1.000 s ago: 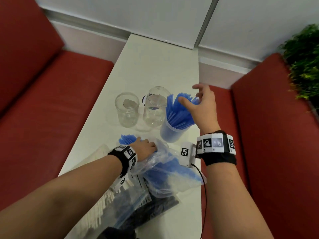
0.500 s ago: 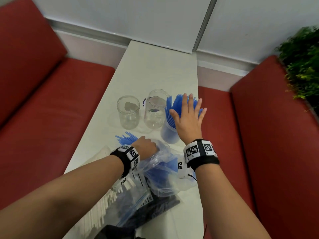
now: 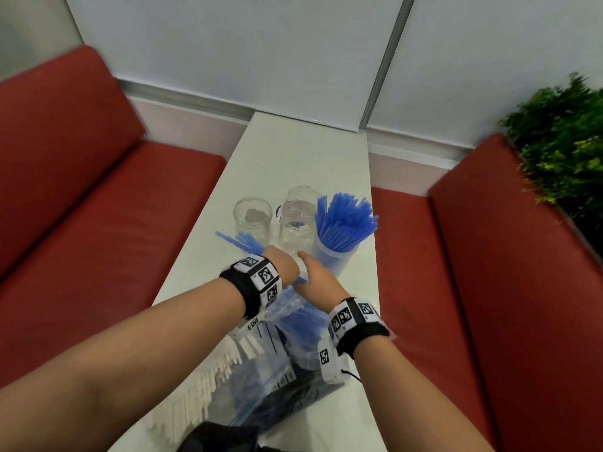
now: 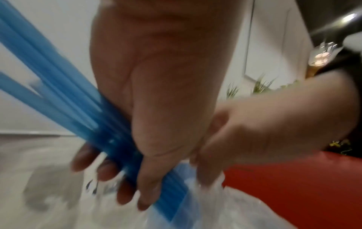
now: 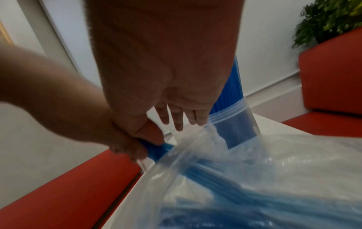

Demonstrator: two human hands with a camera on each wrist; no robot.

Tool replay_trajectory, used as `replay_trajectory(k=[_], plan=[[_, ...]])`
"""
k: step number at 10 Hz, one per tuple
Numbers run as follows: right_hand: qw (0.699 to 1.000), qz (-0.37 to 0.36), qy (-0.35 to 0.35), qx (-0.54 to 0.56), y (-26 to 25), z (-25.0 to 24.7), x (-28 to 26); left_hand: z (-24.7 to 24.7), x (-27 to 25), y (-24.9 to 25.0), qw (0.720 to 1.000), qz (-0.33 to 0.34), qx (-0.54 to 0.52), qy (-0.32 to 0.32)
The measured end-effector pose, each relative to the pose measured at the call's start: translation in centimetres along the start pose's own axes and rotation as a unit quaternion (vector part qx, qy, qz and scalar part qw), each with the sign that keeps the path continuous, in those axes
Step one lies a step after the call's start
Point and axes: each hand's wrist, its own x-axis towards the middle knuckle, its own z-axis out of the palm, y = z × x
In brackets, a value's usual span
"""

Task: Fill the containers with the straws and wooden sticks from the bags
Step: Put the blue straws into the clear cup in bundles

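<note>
My left hand [image 3: 283, 264] grips a bundle of blue straws [image 3: 239, 242] that sticks out of the clear zip bag [image 3: 301, 318] toward the far left. In the left wrist view its fingers [image 4: 117, 178] curl round the straws [image 4: 64, 99]. My right hand [image 3: 311, 272] is right beside it at the bag's mouth, its fingers [image 5: 176, 119] fairly straight and touching the rim of the bag [image 5: 254, 162]. A plastic container [image 3: 332, 261] packed with blue straws [image 3: 344, 221] stands just beyond the right hand. Two clear jars [image 3: 253, 220] [image 3: 298, 223] stand left of it, holding no straws.
On the near end of the narrow white table [image 3: 303, 151] lie more bags, one of white sticks [image 3: 208, 383] and one of dark straws [image 3: 293, 389]. Red bench seats [image 3: 98, 243] [image 3: 473, 288] flank both long edges. A green plant [image 3: 561, 141] stands at the far right.
My right hand has left the top of the straws in the container and come down to the bag's mouth beside the left hand. The left hand has drawn its bundle farther out.
</note>
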Motion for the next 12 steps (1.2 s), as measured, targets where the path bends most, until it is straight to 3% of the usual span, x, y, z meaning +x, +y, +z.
replay_trajectory(k=[1,2,3,4,5,6,7,8,9,10,11,12], plan=[[0.999,0.001,0.003,-0.045,-0.8,0.9,0.2,-2.2,-1.5,0.1,0.999,-0.028,-0.011,-0.012],[0.999,-0.008,0.054,-0.002,-0.9,1.4,-0.2,-4.3,-2.6,0.8,0.996,-0.088,0.021,-0.021],[0.988,-0.056,0.124,0.069,-1.6,1.4,-0.7,-5.7,-3.7,1.4,0.994,-0.103,0.004,-0.031],[0.973,-0.046,0.154,0.163,-4.5,0.7,-1.3,-8.3,-6.6,1.1,0.991,-0.120,0.060,0.023],[0.956,-0.038,0.138,0.256,-4.9,0.4,-1.2,-10.9,-9.0,-0.6,0.985,-0.082,0.015,0.149],[0.942,-0.056,0.168,0.286,-5.9,-0.4,-1.9,-14.9,-12.7,-3.3,0.922,-0.093,-0.009,0.374],[0.932,-0.056,0.190,0.303,-7.1,-1.2,-2.5,-17.2,-15.6,-6.4,0.822,-0.142,-0.108,0.541],[0.918,-0.067,0.192,0.340,-8.4,-2.3,-3.0,-16.9,-16.0,-7.6,0.812,-0.152,-0.243,0.508],[0.900,-0.113,0.189,0.377,-10.0,-3.3,-3.0,-15.6,-14.5,-6.7,0.852,-0.116,-0.267,0.434],[0.893,-0.128,0.178,0.393,-10.7,-3.9,-3.0,-14.6,-13.3,-5.8,0.855,-0.079,-0.229,0.459],[0.891,-0.119,0.174,0.403,-10.7,-4.9,-3.3,-13.8,-13.3,-6.3,0.721,0.061,-0.403,0.561],[0.871,-0.119,0.195,0.436,-11.1,-7.4,-3.8,-11.7,-12.5,-7.2,0.486,0.030,-0.596,0.638]])
